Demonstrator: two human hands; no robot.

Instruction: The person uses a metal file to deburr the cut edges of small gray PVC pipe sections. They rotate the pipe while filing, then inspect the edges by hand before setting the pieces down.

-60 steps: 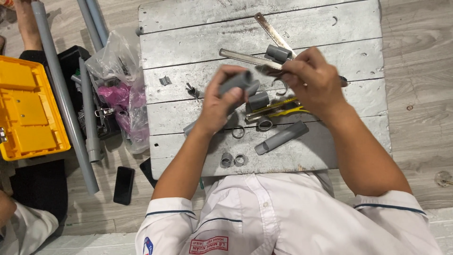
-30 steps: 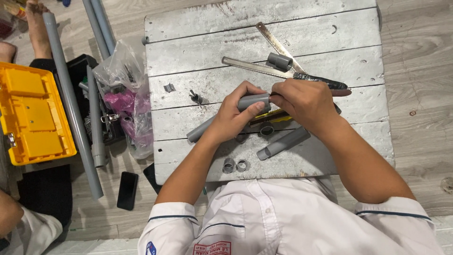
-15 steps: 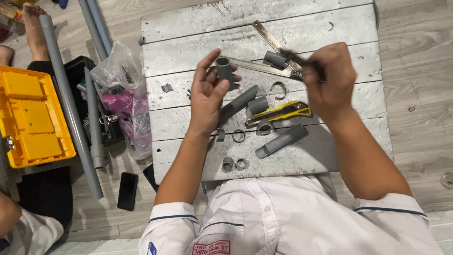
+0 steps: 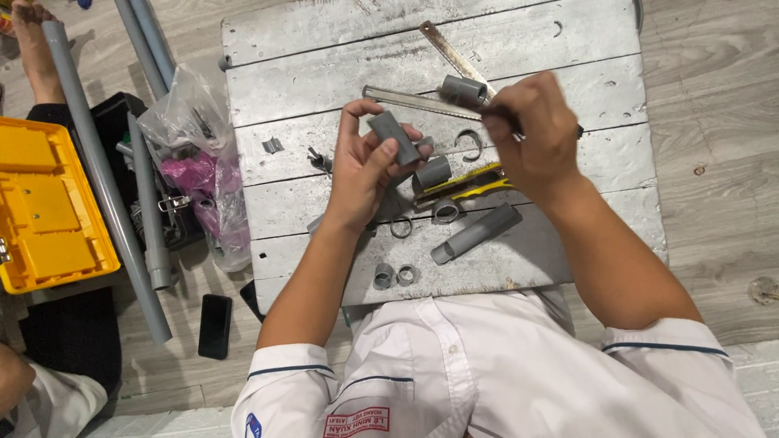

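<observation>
My left hand [image 4: 365, 166] holds a short grey pipe piece [image 4: 392, 136] between thumb and fingers above the grey wooden board [image 4: 324, 49]. My right hand [image 4: 531, 134] is closed around the handle end of a hacksaw [image 4: 422, 101] that lies across the board, next to a grey pipe coupling [image 4: 462, 89]. Below my hands lie another short grey fitting [image 4: 432, 173], a longer grey pipe section [image 4: 475, 234], a yellow and black cutter [image 4: 462, 182] and small pipe rings [image 4: 393, 276].
Long grey pipes [image 4: 105, 178] lie on the floor at left, beside plastic bags [image 4: 199, 162] and a yellow toolbox [image 4: 45, 211]. A black phone [image 4: 215, 324] lies near the board's lower left corner. Another person's foot [image 4: 32, 40] and arm [image 4: 16, 377] show at left.
My left hand has turned the pipe piece from upright to slanted and lowered it slightly. My right hand has settled on the hacksaw handle near the coupling.
</observation>
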